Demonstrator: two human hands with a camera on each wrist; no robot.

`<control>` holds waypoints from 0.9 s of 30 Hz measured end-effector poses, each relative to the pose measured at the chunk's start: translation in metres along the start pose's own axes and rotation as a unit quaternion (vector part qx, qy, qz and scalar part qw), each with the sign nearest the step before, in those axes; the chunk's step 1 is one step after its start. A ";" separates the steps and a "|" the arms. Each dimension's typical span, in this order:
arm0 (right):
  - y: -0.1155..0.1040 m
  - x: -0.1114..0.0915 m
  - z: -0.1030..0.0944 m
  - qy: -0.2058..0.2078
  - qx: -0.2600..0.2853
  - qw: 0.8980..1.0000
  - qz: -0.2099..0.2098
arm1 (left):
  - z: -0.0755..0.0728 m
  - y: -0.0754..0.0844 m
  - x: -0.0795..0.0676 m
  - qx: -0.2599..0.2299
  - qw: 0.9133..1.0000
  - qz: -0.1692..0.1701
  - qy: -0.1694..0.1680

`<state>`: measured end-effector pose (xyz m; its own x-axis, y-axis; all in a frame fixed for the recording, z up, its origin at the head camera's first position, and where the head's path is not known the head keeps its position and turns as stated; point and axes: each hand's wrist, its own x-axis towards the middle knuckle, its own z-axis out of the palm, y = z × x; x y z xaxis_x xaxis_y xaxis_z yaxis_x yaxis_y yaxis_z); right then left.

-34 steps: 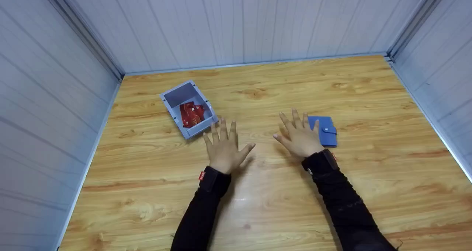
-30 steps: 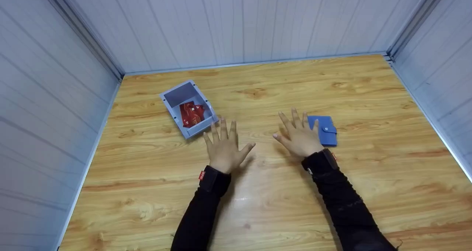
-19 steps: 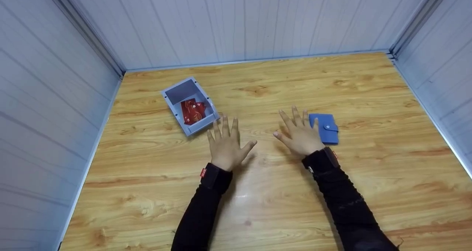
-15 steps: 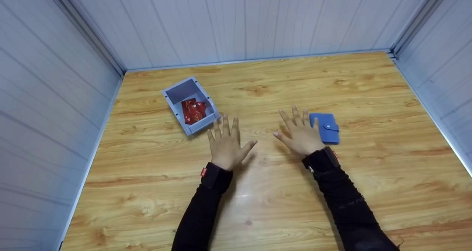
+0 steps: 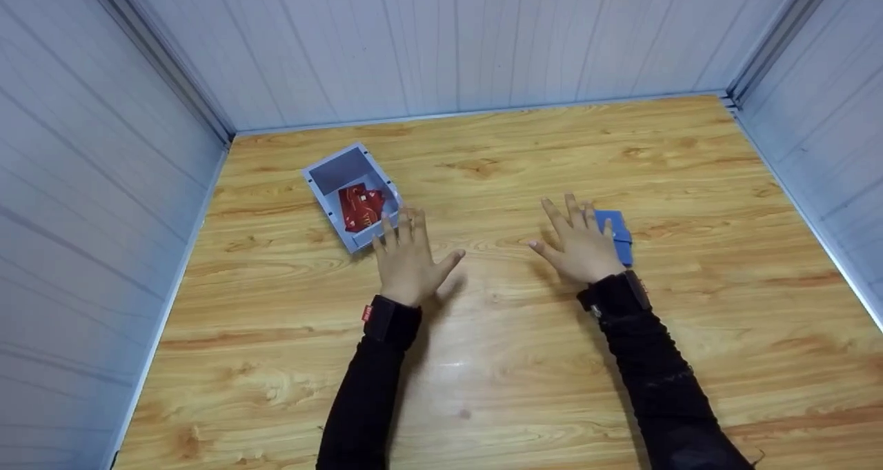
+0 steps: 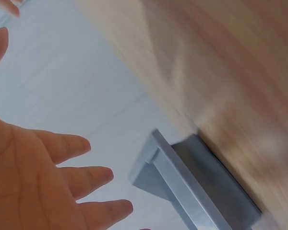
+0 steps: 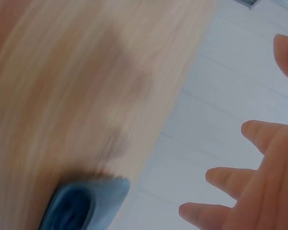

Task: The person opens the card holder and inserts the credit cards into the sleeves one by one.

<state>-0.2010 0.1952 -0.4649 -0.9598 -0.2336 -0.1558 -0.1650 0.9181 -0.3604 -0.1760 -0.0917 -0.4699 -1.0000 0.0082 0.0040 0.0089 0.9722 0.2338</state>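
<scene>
My left hand is held with straight, spread fingers at the near corner of a grey plastic bin, its fingertips overlapping the bin's front edge in the head view. Inside the bin lie red cards with gold print. The left wrist view shows the palm and, beyond the fingertips, the bin. My right hand, fingers spread too, overlaps the left side of a blue snap-strap card holder lying on the table. Its lower corner shows the card holder in the right wrist view. Both hands hold nothing.
The wood-grain table is bounded by pale panel walls at the back, left and right. The bin stands toward the back left, turned at an angle, and the card holder lies right of centre.
My left hand has moved a little left, further over the bin's edge. My right hand has shifted right, covering more of the card holder. The bin and card holder stay in place.
</scene>
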 end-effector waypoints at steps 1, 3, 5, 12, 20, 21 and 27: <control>0.003 0.000 -0.001 0.003 0.005 1.000 0.002 | -0.001 -0.002 0.002 -0.001 1.000 -0.001 0.000; 0.011 -0.001 -0.004 0.010 0.012 1.000 0.005 | -0.002 -0.007 0.005 0.000 1.000 -0.003 0.002; 0.020 -0.001 -0.008 0.016 0.012 1.000 0.007 | -0.004 -0.012 0.009 0.005 1.000 -0.006 0.000; 0.052 -0.001 -0.020 0.005 0.012 1.000 0.024 | -0.005 -0.030 0.020 0.000 1.000 -0.026 -0.009; 0.076 0.000 -0.018 -0.040 -0.013 0.999 0.033 | -0.004 -0.043 0.032 -0.024 0.998 -0.048 -0.031; 0.077 0.000 -0.018 -0.044 -0.016 0.998 0.032 | -0.004 -0.044 0.033 -0.025 0.998 -0.051 -0.037; 0.079 -0.001 -0.016 -0.059 -0.015 0.998 0.026 | -0.001 -0.045 0.035 -0.016 0.998 -0.050 -0.020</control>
<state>-0.2164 0.2734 -0.4784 -0.9338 -0.2192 -0.2826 -0.1231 0.9389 -0.3214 -0.2113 -0.1356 -0.4789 -0.9952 -0.0778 -0.0590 -0.0906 0.9608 0.2618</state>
